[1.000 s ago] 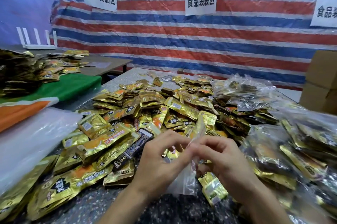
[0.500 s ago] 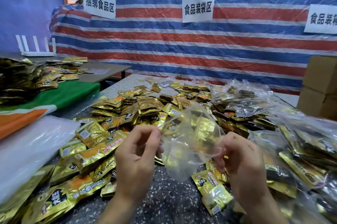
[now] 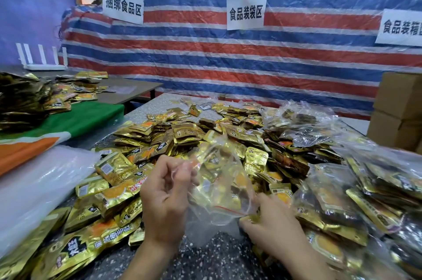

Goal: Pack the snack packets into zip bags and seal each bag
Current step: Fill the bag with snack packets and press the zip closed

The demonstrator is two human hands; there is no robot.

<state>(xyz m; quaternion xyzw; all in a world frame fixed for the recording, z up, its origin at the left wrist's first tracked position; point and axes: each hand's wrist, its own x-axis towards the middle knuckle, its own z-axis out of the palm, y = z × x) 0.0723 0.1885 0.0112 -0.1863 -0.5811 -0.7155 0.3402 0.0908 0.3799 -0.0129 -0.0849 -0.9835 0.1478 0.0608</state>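
Note:
A clear zip bag [image 3: 219, 188] with a red line along its mouth hangs over the pile of gold snack packets [image 3: 173, 140] on the speckled table [image 3: 219, 254]. My left hand [image 3: 166, 197] pinches the bag's upper left edge between thumb and fingers. Lower down, my right hand [image 3: 271, 227] has its thumb and curled fingers at the red-lined edge. A gold packet [image 3: 249, 218] shows right at those fingertips; whether it is held too is unclear. The bag looks empty, and packets show through it.
Filled clear bags of packets [image 3: 342, 188] are heaped along the right. A stack of clear plastic [image 3: 38, 190] lies at the left, beside a green and orange cloth [image 3: 75, 124]. Cardboard boxes [image 3: 399, 108] stand at the right, against a striped tarp wall.
The bag went from pinched flat between both hands to spread open. My right hand has since dropped lower with the red-lined edge while the left hand holds its edge up.

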